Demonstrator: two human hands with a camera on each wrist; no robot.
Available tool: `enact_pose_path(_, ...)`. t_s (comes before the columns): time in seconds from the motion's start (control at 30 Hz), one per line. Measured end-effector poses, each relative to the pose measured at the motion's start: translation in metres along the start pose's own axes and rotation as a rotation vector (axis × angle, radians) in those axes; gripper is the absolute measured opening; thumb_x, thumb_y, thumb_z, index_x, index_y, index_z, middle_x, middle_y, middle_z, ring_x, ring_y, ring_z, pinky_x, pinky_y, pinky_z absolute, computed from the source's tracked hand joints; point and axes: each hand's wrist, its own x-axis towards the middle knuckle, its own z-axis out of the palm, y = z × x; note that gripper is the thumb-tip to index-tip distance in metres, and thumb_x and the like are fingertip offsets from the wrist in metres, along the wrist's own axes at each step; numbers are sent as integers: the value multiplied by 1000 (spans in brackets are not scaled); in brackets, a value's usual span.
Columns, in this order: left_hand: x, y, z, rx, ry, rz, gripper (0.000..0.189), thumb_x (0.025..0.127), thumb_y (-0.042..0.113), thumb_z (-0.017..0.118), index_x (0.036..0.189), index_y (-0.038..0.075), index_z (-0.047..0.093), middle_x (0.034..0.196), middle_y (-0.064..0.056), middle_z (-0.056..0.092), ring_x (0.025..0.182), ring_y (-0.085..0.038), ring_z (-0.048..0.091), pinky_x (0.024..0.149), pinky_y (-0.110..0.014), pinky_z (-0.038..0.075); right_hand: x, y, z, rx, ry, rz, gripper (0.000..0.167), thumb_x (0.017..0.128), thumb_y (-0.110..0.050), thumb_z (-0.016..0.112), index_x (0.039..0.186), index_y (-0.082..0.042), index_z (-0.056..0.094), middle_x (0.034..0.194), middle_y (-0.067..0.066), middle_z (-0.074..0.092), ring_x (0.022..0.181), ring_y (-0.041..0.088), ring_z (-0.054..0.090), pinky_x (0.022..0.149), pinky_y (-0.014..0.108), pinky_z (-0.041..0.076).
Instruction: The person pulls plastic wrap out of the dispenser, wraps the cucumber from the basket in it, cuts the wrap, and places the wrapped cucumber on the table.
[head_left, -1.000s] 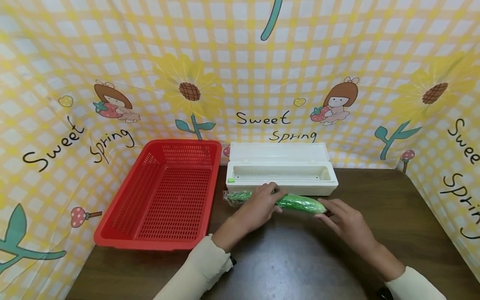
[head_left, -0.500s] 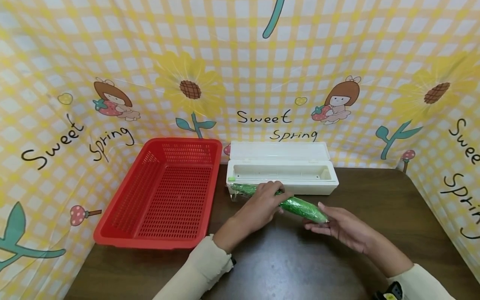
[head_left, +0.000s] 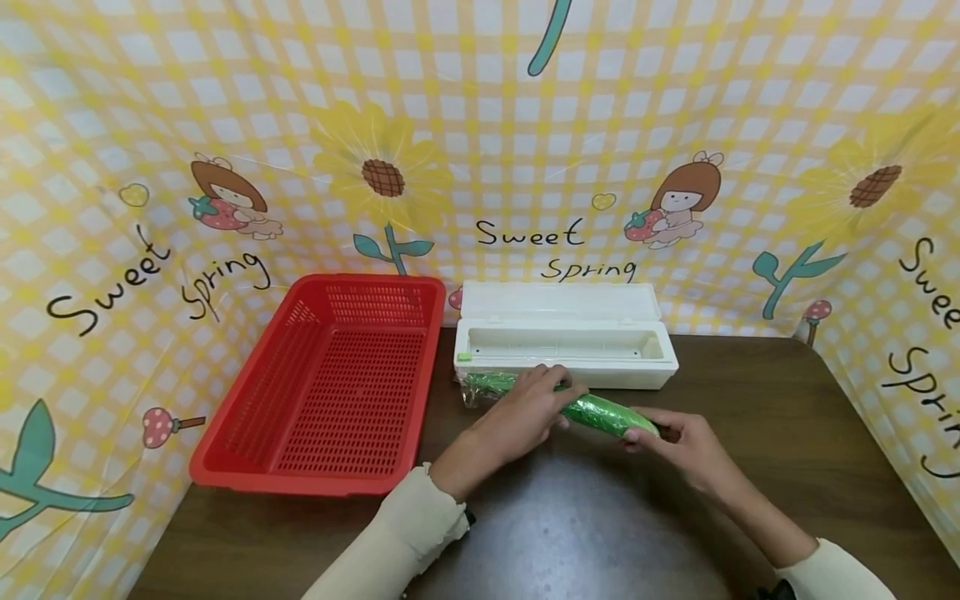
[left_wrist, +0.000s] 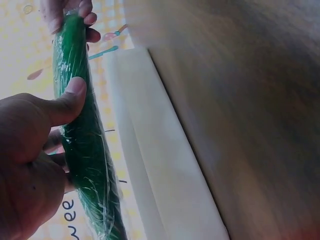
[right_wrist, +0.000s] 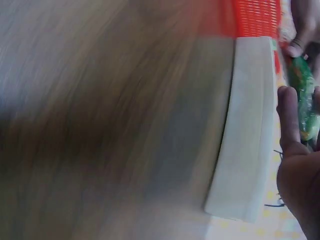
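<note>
A green cucumber (head_left: pixel 602 413) wrapped in clear plastic film lies slantwise in the person's hands, just in front of a white lidded box. My left hand (head_left: pixel 525 408) grips it around the middle, and the left wrist view shows the thumb (left_wrist: pixel 75 95) laid across it. Loose film (head_left: pixel 474 390) crumples at the cucumber's left end. At the pale right end, my right hand (head_left: pixel 686 442) pinches the tip between thumb and fingers. In the right wrist view, part of the cucumber (right_wrist: pixel 303 82) shows beyond the right hand (right_wrist: pixel 300 170).
Behind the hands stands the white box (head_left: pixel 566 379), its lid (head_left: pixel 558 302) raised, with a small green piece (head_left: pixel 464 357) at its left. A red slotted basket (head_left: pixel 420 400) sits to the left. Brown tabletop (head_left: pixel 765 417) extends right, and a checked cloth (head_left: pixel 525 167) hangs around the back.
My right hand has turned over, from lying under the cucumber's end to pinching it with the thumb in front. The cucumber tilted toward the box. My left hand keeps its grip.
</note>
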Motion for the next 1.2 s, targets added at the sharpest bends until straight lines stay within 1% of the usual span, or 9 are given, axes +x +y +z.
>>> enact_pose_path(0.13,1,0,-2,-48,-30,-29,52,95,25,72,146,19,58,128,-4,59,107,-20,55,97,-35,47,-1,0,3,-358,133,-228,40,87,-15,81,124,-3,72,109,12,77,85,4,68,67,21,58)
enact_pose_path(0.27,2,0,-3,-89,-37,-38,52,96,26,71,146,19,58,128,-4,60,109,-19,57,98,-36,47,-3,3,3,-634,230,-529,47,81,-13,86,124,-1,71,112,10,76,89,14,72,72,15,57)
enact_pose_path(0.47,5,1,-3,-103,-34,-28,52,94,26,72,144,18,60,125,-4,63,108,-19,59,97,-36,49,-1,9,-1,-896,260,-818,61,107,-48,45,128,5,65,112,12,71,91,22,74,72,32,60)
enact_pose_path(0.6,5,2,1,-88,-22,-29,52,93,26,73,143,15,61,123,-4,65,108,-17,61,96,-35,51,2,10,1,-955,253,-785,69,103,-55,45,133,5,60,125,17,65,106,27,68,83,41,58)
enact_pose_path(0.7,6,5,2,-31,-20,-24,52,94,28,73,143,15,61,123,-5,64,109,-18,61,97,-35,51,4,9,5,-968,232,-699,72,95,-52,65,139,5,55,132,19,61,113,30,63,89,45,56)
enact_pose_path(0.87,8,9,0,59,-23,0,53,94,30,74,144,15,60,123,-4,63,110,-17,61,100,-37,50,4,3,10,-934,187,-621,77,72,-11,93,138,1,56,128,12,60,113,23,60,89,40,55)
enact_pose_path(0.93,7,9,-2,51,-17,-1,55,93,30,75,144,14,60,122,-4,63,107,-16,62,99,-36,51,4,0,11,-913,187,-605,73,71,-6,92,136,0,58,126,10,60,114,20,58,90,37,54)
enact_pose_path(1.0,6,8,-4,35,-13,-11,59,93,34,75,145,14,59,124,-4,64,108,-15,63,100,-36,51,3,-2,11,-895,196,-599,60,83,-19,87,134,-1,60,126,9,61,114,19,58,91,34,52)
enact_pose_path(1.2,-1,5,-31,-71,-78,-141,68,99,49,62,154,12,47,144,-8,59,133,-20,56,115,-45,42,1,-6,9,-814,233,-602,58,101,-47,45,135,-2,60,127,10,62,115,20,58,100,16,41)
